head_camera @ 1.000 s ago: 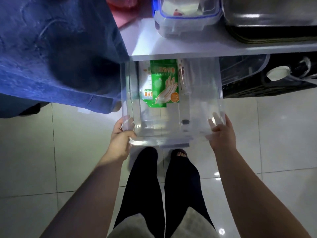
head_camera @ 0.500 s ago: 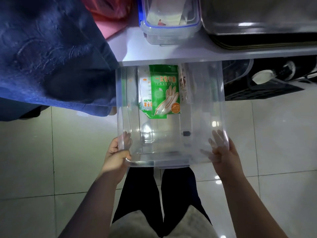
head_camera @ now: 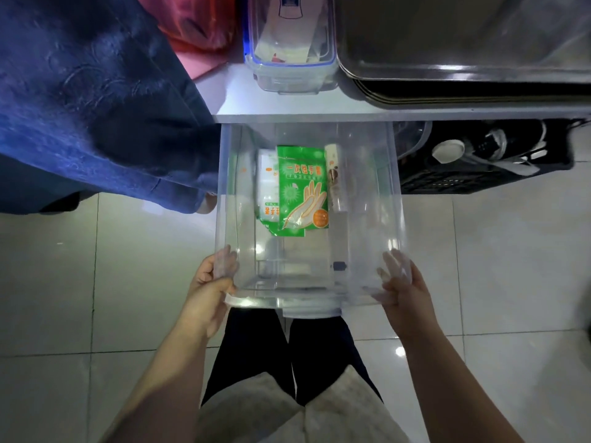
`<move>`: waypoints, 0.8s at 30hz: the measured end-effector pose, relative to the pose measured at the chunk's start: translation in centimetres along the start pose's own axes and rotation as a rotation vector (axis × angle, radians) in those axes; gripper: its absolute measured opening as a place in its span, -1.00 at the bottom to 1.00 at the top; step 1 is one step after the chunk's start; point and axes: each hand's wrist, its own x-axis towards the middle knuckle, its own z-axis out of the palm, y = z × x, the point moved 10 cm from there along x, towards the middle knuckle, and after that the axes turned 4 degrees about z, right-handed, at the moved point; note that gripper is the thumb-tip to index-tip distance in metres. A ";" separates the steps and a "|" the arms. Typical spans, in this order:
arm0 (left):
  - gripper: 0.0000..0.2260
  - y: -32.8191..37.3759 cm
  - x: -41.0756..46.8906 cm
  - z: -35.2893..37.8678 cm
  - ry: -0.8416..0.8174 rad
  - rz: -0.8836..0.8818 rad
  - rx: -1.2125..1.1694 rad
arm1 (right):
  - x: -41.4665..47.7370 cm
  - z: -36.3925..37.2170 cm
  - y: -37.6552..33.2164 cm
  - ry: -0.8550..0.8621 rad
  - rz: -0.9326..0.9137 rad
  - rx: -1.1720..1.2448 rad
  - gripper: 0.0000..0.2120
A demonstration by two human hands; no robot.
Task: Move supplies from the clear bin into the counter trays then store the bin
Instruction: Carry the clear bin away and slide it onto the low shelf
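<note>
Left hand (head_camera: 212, 284) is clamped on the near left corner of the clear bin (head_camera: 367, 219), thumb over the rim and fingers seen through the wall; right hand (head_camera: 401, 287) presses flat against the near right corner, fingers spread on the outside, more a bracing palm than a wrap. Bin is held between the two, its far end just under the front edge of the bench (head_camera: 287, 116), its near end out over the tiled floor (head_camera: 96, 282) above the person's legs. Whether the far end rests on anything beneath the bench cannot be told. Inside, toward the far end: a green glove packet (head_camera: 302, 190) lying flat, a white packet (head_camera: 267, 183) partly under its left edge, a slim tube (head_camera: 334, 177) just beside its right edge. On the bench above, a blue-rimmed clear container (head_camera: 289, 49) and a metal tray (head_camera: 463, 46) sit side by side; a black crate (head_camera: 479, 167) is under the bench to the right, blue cloth (head_camera: 96, 91) hangs to the left. Judgement: the step in hand is getting the bin out and up to the bench, nothing unloaded yet. To do it well, keep the bin level so the loose packets do not slide to one end; draw it straight toward the body to clear the bench edge before lifting; the right hand would be safer hooked over the rim, since smooth plastic under a flat palm may slip. Mind the cloth on the left.
</note>
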 end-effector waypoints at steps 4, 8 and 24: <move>-0.35 1.8 3.1 1.1 -0.007 0.019 0.018 | 3.2 1.6 -1.4 0.000 -0.017 0.056 -0.51; -0.40 3.0 6.7 2.5 -0.011 0.025 0.028 | 6.2 3.7 -2.9 0.010 -0.029 0.105 -0.42; -0.65 1.7 13.7 3.5 -0.031 0.001 -0.164 | 14.3 7.0 -1.6 -0.029 0.026 0.095 -0.54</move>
